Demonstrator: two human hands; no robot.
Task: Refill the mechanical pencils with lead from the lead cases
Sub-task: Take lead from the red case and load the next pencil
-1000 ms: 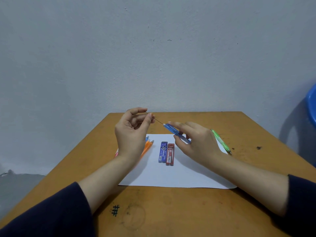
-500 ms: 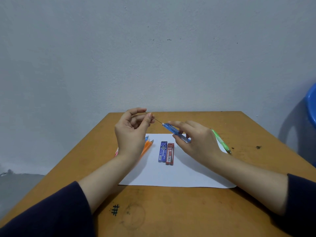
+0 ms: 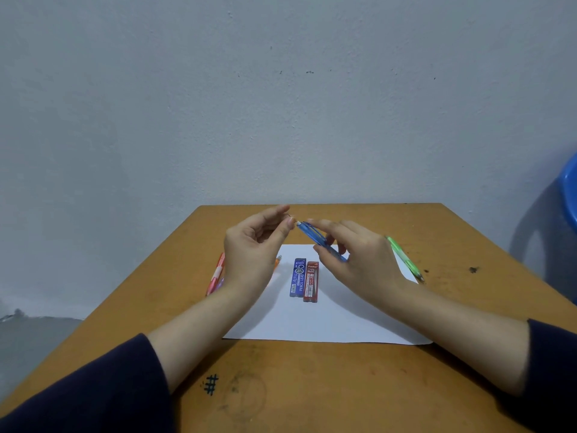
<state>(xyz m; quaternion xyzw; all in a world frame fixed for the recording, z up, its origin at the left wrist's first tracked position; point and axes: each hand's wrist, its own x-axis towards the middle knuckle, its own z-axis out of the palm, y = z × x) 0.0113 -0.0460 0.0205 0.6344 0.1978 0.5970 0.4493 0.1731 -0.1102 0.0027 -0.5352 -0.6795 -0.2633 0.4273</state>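
My right hand (image 3: 359,260) grips a blue mechanical pencil (image 3: 313,237) above the white paper (image 3: 327,320), its open end pointing up and left. My left hand (image 3: 253,248) pinches a thin lead (image 3: 291,216) right at that end; only a short tip of the lead shows. A blue lead case (image 3: 298,277) and a red lead case (image 3: 311,281) lie side by side on the paper under my hands. A green pencil (image 3: 404,257) lies at the paper's right edge. A pink pencil (image 3: 216,273) and an orange pencil (image 3: 277,260) lie to the left, partly hidden by my left hand.
The wooden table (image 3: 312,385) stands against a grey wall and has a black hash mark (image 3: 210,384) near its front. A blue plastic chair (image 3: 569,195) is at the far right edge.
My left hand has moved right toward the pencil's open end, and far less of the lead shows between my fingers and the pencil. The right hand keeps its grip.
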